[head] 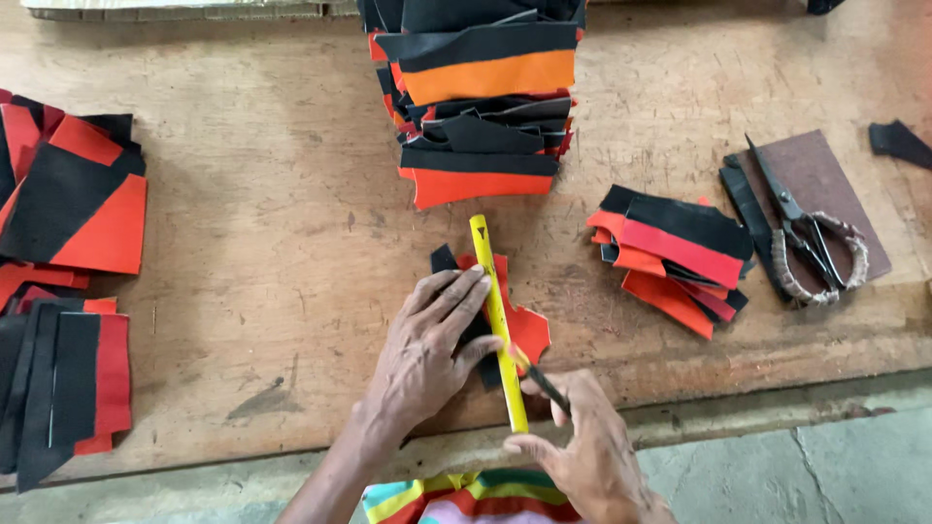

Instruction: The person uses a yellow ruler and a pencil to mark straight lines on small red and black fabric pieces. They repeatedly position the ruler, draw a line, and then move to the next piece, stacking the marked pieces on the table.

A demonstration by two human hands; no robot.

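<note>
My left hand (427, 354) presses flat on a yellow ruler (497, 312) that lies over a small black and red cut piece (524, 325) near the wooden table's front edge. Its fingers spread across the black part of the piece. My right hand (582, 451) grips a thin dark marking tool (540, 380), with its tip against the right side of the ruler near the lower end.
A tall stack of black, red and orange pieces (478, 97) stands at the back centre. A smaller pile (675, 257) lies to the right, with scissors (806, 243) on a brown board (825, 194). More pieces (68, 272) cover the left side of the table (272, 243).
</note>
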